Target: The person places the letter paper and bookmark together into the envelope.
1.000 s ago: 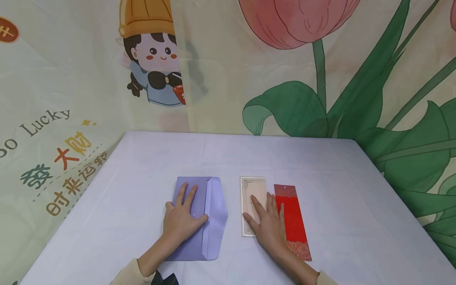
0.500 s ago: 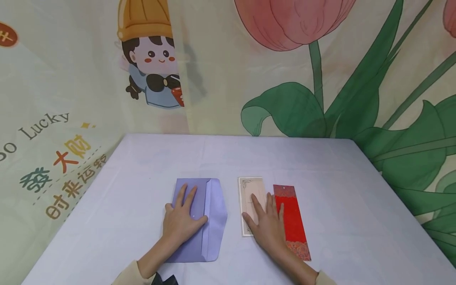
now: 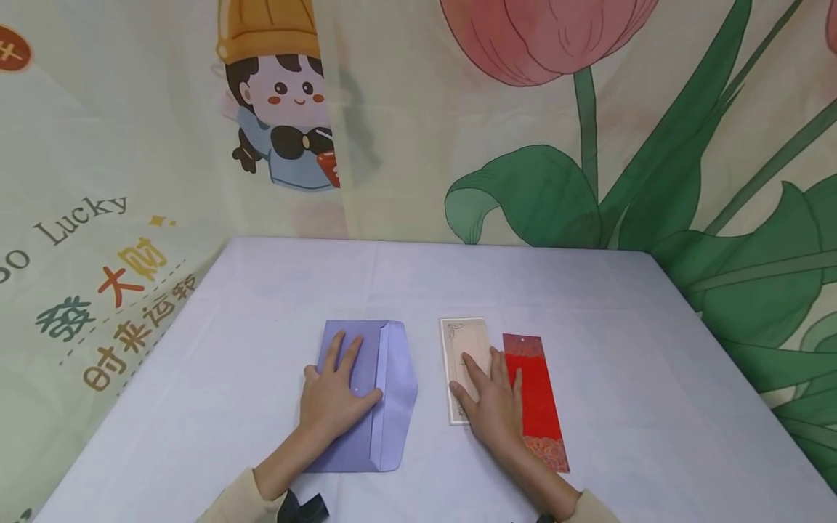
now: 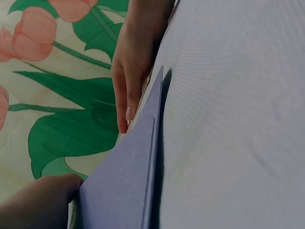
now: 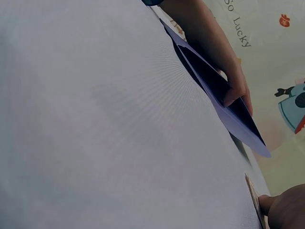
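Observation:
A purple envelope [image 3: 397, 396] lies on the table with its flap opened out to the right. My left hand [image 3: 335, 407] rests on it with fingers spread; the thumb reaches to the flap's fold. Right of it lies a cream card [image 3: 467, 338] with a thin ornamental border. My right hand [image 3: 498, 414] lies across the card's lower right part, fingers extended, and hides that part. Under and beside that hand's outer edge is a red strip [image 3: 543, 399] with patterned ends and a small hole near its top. The right wrist view shows the envelope [image 5: 243, 136] standing slightly open at its mouth.
A white cloth [image 3: 418, 283] covers the table. Behind it hangs a printed curtain [image 3: 405, 145] with tulips, a cartoon figure and lettering. A black object [image 3: 303, 508] sits by the left wrist at the front edge.
The cream card has turned slightly, its lower end shifting a little right and away from me, with my right hand on it. My left hand and the envelope stay put. The head view tilts slightly.

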A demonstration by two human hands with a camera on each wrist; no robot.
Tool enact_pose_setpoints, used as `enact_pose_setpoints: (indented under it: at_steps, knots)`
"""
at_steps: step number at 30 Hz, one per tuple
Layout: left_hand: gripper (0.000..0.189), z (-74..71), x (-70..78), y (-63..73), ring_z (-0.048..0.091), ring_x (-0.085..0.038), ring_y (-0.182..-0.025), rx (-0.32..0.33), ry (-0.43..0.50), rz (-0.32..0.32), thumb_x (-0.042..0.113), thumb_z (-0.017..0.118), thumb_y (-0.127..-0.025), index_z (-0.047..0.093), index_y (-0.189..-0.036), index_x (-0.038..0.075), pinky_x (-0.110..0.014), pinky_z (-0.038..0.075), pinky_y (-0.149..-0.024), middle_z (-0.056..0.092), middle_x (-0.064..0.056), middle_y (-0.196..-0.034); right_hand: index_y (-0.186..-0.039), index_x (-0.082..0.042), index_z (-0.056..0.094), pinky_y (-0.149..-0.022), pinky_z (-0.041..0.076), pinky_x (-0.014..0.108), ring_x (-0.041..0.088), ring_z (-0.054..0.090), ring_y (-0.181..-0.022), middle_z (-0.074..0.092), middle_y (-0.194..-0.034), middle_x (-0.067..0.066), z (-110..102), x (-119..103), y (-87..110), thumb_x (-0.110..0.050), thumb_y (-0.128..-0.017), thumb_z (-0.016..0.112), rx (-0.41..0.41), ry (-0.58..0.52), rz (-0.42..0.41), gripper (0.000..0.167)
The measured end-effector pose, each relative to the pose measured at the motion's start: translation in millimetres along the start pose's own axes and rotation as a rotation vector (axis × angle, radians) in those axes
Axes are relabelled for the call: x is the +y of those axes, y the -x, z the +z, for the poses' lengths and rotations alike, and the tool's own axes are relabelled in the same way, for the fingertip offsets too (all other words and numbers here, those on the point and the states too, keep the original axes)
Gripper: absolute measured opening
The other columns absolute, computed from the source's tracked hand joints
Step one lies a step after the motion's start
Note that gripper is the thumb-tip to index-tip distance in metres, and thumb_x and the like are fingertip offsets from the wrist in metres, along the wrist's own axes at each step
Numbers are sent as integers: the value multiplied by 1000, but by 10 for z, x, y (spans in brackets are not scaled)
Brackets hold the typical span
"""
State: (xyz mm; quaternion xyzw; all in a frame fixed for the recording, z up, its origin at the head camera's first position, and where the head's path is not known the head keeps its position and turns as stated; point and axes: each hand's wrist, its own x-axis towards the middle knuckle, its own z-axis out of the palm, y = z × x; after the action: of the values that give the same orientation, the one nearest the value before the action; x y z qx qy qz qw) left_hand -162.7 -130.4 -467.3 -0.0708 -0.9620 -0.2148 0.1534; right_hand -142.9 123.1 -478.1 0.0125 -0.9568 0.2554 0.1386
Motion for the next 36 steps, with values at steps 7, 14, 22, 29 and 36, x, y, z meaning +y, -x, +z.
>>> enact_pose_setpoints:
  at_steps: [7, 14, 22, 29, 36]
  knots:
    - [91, 12, -14, -2, 37, -30, -67, -18, -9, -8, 49, 69, -61, 38, -142, 21, -32, 29, -55, 24, -9, -149, -131, -15, 54, -104, 1, 59, 34, 25, -133, 29, -145, 19, 35, 0, -10, -30, -75, 74, 12, -79, 42, 61]
    - [91, 14, -64, 46, 37, -30, -66, -24, -15, -22, 48, 70, -61, 39, -142, 21, -32, 29, -54, 24, -9, -149, -125, -9, 59, -103, 4, 60, 33, 34, -129, 34, -144, 15, 85, -49, 18, -25, -70, 79, 69, -154, 32, 60]
    - [90, 14, -71, 37, 37, -30, -67, -21, -14, -25, 48, 69, -61, 40, -142, 21, -32, 29, -53, 24, -8, -150, -115, -9, 67, -83, 34, 45, 30, 43, -108, 42, -128, 15, -2, -95, -23, -18, -59, 86, 116, -232, 58, 59]
    - [90, 10, -55, 16, 36, -29, -66, -12, -10, -7, 48, 70, -61, 40, -142, 20, -32, 28, -55, 24, -9, -150, -120, -11, 63, -69, 46, 30, 28, 45, -102, 44, -117, 13, -173, -88, -99, -15, -65, 83, -93, -296, 241, 59]
    - [90, 28, -32, -7, 37, -31, -67, -11, -12, 1, 48, 69, -61, 39, -142, 21, -33, 30, -55, 23, -8, -150, -117, -15, 66, -72, 48, 30, 32, 44, -112, 49, -124, 16, -319, -10, -136, -13, -70, 78, -206, -365, 297, 48]
